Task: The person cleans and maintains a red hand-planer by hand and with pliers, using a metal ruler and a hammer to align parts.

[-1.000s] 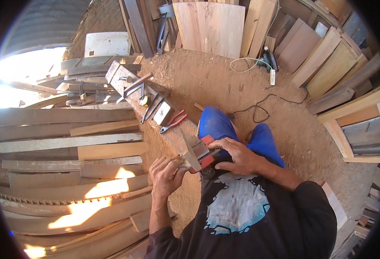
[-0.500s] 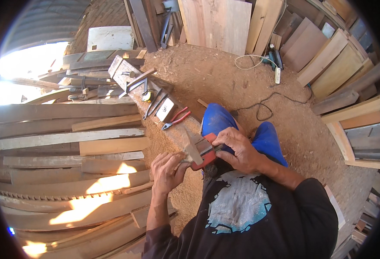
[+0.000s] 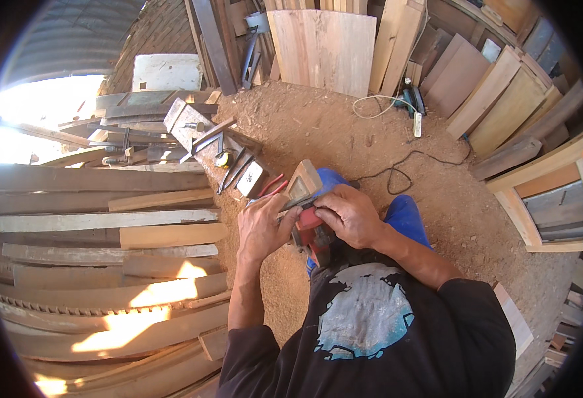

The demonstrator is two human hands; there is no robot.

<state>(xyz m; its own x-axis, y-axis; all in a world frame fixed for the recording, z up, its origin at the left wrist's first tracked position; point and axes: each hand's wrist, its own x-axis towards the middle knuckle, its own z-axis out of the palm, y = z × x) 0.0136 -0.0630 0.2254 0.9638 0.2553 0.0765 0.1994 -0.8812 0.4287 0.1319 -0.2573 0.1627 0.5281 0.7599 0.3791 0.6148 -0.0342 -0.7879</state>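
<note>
In front of my chest, both hands hold up a small assembly. It has a light wooden block (image 3: pixel 303 183) with a triangular-looking face, and a red-and-black tool (image 3: pixel 310 233) whose exact kind I cannot make out. My left hand (image 3: pixel 259 229) is closed at the left side, fingers curled by the block and thumb toward the tool. My right hand (image 3: pixel 349 215) pinches the right end of the tool's dark upper part. The fingers partly hide where block and tool meet. Red-handled pliers (image 3: pixel 275 187) lie just beyond my left hand, partly covered.
A narrow plank bench (image 3: pixel 202 142) carries a tape measure (image 3: pixel 223 160), a white box (image 3: pixel 250 180) and dark hand tools. Stacked boards (image 3: pixel 99 215) fill the left. A teal power tool (image 3: pixel 410 99) and its cable lie on the dusty ground. A wooden frame (image 3: pixel 536 199) leans right.
Both hands have raised and turned the assembly. The wooden block now points up and away, and the red part hangs below it. The pliers have become partly hidden.
</note>
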